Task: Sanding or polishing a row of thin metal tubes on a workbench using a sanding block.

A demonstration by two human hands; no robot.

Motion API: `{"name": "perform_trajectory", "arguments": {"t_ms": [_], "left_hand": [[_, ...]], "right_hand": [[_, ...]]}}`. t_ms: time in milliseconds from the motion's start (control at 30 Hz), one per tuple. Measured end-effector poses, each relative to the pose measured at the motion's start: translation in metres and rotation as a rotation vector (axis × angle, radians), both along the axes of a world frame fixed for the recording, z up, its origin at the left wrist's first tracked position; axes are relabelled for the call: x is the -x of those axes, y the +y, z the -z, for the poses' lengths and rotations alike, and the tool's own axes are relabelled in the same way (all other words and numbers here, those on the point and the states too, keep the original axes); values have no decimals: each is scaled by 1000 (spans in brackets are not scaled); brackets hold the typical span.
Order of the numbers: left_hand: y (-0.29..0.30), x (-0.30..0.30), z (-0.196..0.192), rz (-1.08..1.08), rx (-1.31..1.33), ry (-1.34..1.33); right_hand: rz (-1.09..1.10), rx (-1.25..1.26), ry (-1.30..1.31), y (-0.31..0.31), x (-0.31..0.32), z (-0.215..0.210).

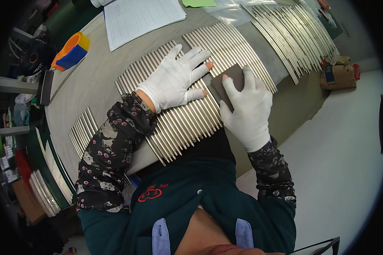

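- We see the block (235, 75), dark grey-brown and flat-sided, tilted at the near right edge of the near rods (191, 123); we cannot tell how firmly it meets the metal.
- Our right hand (251, 108), white-gloved, grips the block, one bare fingertip on its face and other fingers along its far right side.
- Just left of the block, our left hand (172, 78) lies palm down across the near rods, fingers spread wide and grasping nothing; two of its digits show bare tips.
- The near rods, silvery and set side by side, reach from beneath that hand toward us, left of the block.
- Beyond the block, and partly behind it, we have the far rods (225, 46), laid in a similar row.
- Farther off to the right of the block and beyond it, we see a loose bundle (291, 40) of thin rods, with a brown package (339, 77) near its lower end.
- Well left of the block lies a short bunch (81, 129) of rods; farther out, beyond it, stands a yellow and blue holder (73, 50).
- Beyond the block, toward the left, we find printed sheets (142, 19) on the grey table (93, 63).
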State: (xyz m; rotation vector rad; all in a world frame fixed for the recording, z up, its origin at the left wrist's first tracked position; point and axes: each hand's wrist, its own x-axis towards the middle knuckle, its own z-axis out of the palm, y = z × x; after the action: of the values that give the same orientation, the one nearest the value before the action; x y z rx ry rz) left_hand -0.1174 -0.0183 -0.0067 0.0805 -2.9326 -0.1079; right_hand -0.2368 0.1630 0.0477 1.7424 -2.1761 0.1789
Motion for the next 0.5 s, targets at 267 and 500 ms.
{"name": "perform_trajectory", "arguments": {"t_ms": [267, 500], "left_hand": [[3, -1, 4, 14, -14, 33], [0, -2, 4, 11, -28, 51]], "right_hand": [[34, -79, 16, 39, 2, -7], [82, -114, -78, 65, 0, -12]]}}
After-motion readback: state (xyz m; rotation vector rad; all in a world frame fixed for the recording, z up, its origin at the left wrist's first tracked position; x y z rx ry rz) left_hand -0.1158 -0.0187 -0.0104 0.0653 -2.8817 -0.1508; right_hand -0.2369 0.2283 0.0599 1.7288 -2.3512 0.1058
